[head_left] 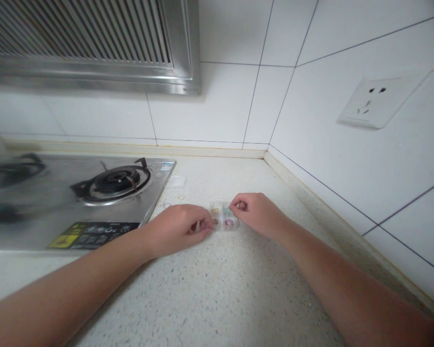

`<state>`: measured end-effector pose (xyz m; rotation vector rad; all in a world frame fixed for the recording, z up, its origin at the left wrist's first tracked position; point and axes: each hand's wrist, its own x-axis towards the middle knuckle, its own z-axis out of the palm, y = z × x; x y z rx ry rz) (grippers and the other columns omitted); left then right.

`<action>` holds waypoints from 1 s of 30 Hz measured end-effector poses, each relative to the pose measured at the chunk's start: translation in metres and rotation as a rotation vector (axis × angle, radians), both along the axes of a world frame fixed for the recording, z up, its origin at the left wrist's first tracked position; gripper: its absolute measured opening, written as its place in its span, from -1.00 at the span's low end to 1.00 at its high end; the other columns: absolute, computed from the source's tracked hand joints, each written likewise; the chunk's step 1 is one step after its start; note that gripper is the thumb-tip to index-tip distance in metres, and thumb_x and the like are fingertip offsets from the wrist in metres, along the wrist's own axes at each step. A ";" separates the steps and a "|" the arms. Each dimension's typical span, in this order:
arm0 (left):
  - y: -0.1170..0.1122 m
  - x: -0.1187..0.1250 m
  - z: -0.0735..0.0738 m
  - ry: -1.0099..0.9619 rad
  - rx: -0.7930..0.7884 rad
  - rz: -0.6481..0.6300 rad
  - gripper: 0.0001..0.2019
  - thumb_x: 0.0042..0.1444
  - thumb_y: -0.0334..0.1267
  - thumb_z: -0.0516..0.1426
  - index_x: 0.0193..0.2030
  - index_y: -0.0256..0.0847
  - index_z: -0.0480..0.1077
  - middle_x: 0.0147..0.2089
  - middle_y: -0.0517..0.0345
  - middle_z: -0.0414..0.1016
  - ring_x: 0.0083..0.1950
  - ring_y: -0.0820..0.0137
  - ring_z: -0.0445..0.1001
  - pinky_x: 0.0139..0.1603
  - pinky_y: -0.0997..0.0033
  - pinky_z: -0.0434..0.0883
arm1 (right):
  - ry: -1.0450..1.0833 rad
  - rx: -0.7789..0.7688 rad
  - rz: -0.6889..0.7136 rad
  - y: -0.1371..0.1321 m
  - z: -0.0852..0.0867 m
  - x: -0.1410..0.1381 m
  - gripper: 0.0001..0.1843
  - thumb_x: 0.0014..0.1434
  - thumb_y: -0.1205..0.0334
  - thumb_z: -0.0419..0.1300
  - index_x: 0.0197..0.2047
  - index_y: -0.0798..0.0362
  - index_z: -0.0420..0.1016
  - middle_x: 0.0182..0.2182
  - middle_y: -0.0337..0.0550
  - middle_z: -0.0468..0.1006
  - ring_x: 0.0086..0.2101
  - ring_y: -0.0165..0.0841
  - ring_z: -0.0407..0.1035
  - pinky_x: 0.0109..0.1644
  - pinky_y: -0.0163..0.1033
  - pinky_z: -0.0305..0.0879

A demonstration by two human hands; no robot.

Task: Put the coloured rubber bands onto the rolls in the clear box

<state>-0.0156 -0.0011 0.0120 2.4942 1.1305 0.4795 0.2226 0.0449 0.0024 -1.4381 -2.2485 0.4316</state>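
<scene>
Clear divided case (222, 217) sits on the speckled countertop (217, 289), right of the gas stove (117, 180), with small coloured pieces in its compartments. Left hand (183, 226): fingers curled, thumb and fingertips near each other at the case's left edge. Right hand (255, 209): thumb and index nearly meeting at the far right compartment — cannot tell if either grips anything. Small rings (181, 197) lie beyond the left hand.

Soft light; faint shadows; left burner (18, 167) smeared, perhaps by motion.
</scene>
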 end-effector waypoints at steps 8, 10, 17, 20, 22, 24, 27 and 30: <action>0.000 -0.001 -0.001 0.007 -0.008 0.006 -0.86 0.20 -0.26 0.08 -0.20 -0.16 0.47 -0.33 0.19 0.49 -0.37 0.46 0.38 -0.34 0.48 0.27 | 0.012 0.053 -0.012 0.000 -0.002 0.001 -0.78 0.18 0.12 0.15 -0.31 -0.01 0.60 -0.49 -0.17 0.55 -0.51 -0.40 0.33 -0.43 -0.28 0.09; 0.001 -0.002 0.000 0.022 0.007 0.017 -0.86 0.20 -0.25 0.08 -0.20 -0.16 0.47 -0.33 0.18 0.49 -0.37 0.45 0.38 -0.32 0.47 0.28 | 0.034 0.064 -0.012 0.003 -0.003 0.003 -0.79 0.18 0.13 0.14 -0.31 -0.01 0.60 -0.49 -0.18 0.55 -0.50 -0.40 0.34 -0.43 -0.29 0.10; 0.017 -0.026 0.012 -0.029 0.063 0.208 -0.76 0.28 -0.14 0.03 -0.20 -0.18 0.48 -0.31 0.17 0.51 -0.34 0.44 0.40 -0.34 0.47 0.26 | 0.108 0.050 -0.002 0.012 -0.006 0.011 -0.81 0.18 0.17 0.13 -0.33 0.01 0.56 -0.51 -0.22 0.52 -0.51 -0.41 0.33 -0.42 -0.29 0.10; 0.028 -0.045 0.018 -0.066 0.095 0.342 -0.70 0.29 -0.06 0.02 -0.19 -0.20 0.49 -0.34 0.18 0.51 -0.39 0.45 0.38 -0.35 0.47 0.25 | 0.119 0.043 0.008 0.014 -0.007 0.014 -0.81 0.18 0.18 0.12 -0.33 0.00 0.56 -0.50 -0.23 0.52 -0.49 -0.40 0.35 -0.41 -0.29 0.11; 0.035 -0.057 0.021 -0.042 0.132 0.398 -0.67 0.28 -0.03 0.02 -0.18 -0.20 0.49 -0.33 0.16 0.52 -0.38 0.43 0.39 -0.35 0.45 0.25 | 0.118 0.037 0.013 0.015 -0.007 0.015 -0.81 0.18 0.18 0.12 -0.33 0.00 0.55 -0.50 -0.24 0.52 -0.48 -0.40 0.35 -0.40 -0.28 0.12; 0.040 -0.066 0.023 0.009 0.171 0.430 -0.66 0.27 -0.01 0.01 -0.17 -0.19 0.49 -0.33 0.14 0.53 -0.36 0.41 0.40 -0.34 0.43 0.24 | 0.117 0.029 0.017 0.015 -0.008 0.016 -0.80 0.18 0.17 0.12 -0.32 0.01 0.55 -0.50 -0.24 0.52 -0.48 -0.40 0.35 -0.40 -0.28 0.12; 0.044 -0.076 0.025 0.128 0.214 0.432 -0.67 0.27 -0.02 0.01 -0.17 -0.17 0.50 -0.34 0.13 0.53 -0.38 0.39 0.40 -0.37 0.43 0.20 | 0.115 0.022 0.018 0.016 -0.009 0.017 -0.79 0.19 0.16 0.11 -0.32 0.02 0.55 -0.49 -0.22 0.52 -0.47 -0.39 0.36 -0.40 -0.28 0.12; 0.048 -0.083 0.024 0.258 0.235 0.414 -0.67 0.24 -0.03 0.03 -0.18 -0.17 0.53 -0.28 0.09 0.56 -0.35 0.37 0.42 -0.35 0.42 0.19 | 0.109 0.021 0.018 0.016 -0.009 0.017 -0.78 0.20 0.15 0.11 -0.32 0.02 0.55 -0.47 -0.21 0.53 -0.47 -0.40 0.36 -0.39 -0.28 0.13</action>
